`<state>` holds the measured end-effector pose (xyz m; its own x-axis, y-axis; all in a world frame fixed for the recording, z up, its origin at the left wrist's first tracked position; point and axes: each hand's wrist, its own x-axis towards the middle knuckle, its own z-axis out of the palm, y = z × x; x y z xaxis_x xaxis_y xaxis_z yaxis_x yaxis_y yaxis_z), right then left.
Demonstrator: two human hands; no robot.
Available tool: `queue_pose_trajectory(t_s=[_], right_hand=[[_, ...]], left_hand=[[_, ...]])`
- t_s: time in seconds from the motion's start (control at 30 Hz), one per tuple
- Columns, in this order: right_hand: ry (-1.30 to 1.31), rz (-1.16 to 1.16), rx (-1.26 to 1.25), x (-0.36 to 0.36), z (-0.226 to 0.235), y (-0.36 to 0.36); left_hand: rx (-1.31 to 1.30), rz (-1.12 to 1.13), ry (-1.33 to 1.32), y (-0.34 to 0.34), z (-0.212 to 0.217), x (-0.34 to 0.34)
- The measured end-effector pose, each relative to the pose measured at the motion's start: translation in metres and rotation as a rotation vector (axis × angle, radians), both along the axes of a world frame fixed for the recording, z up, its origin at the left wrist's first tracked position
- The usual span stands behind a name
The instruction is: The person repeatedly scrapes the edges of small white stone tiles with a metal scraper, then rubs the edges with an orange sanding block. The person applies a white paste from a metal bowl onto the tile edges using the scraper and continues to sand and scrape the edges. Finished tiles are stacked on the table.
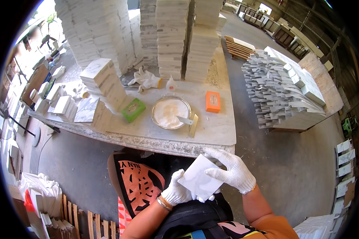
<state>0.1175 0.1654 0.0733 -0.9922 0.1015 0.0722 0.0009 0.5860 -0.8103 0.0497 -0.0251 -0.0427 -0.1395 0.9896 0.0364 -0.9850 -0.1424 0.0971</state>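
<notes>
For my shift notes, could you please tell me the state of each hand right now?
Left hand: closed, holding the white tile at its left side.
Right hand: closed, holding the same tile at its right side.

The square marble tile (199, 175) is white with faint, soft grey veining, and the left hand (175, 192) and right hand (233, 173) are both gloved in white knit. A green box (134, 110), a bright orange box (213, 102) and white paste (166, 109) with a creamy tint stand out in colour; the salmon-orange cloth (139, 185) carries bold black shapes, the sleeve (278, 228) plain brownish orange.
</notes>
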Motion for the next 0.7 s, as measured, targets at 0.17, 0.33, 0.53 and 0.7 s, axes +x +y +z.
queue_pose_trajectory(t_s=[0.17, 0.33, 0.53, 0.7], right_hand=[[-0.099, -0.042, -0.068, 0.001, 0.006, -0.001], [0.01, -0.152, 0.063, 0.003, -0.004, 0.007], [-0.1, -0.259, -0.513, 0.013, -0.025, -0.004], [-0.158, -0.316, -0.949, 0.006, -0.055, -0.036]], left_hand=[[0.036, -0.016, 0.042, 0.003, -0.009, 0.0], [-0.335, 0.028, 0.504, -0.006, 0.014, -0.011], [-0.709, 0.602, 1.266, -0.01, 0.018, -0.008], [-0.957, 0.721, 2.07, -0.006, 0.045, -0.007]])
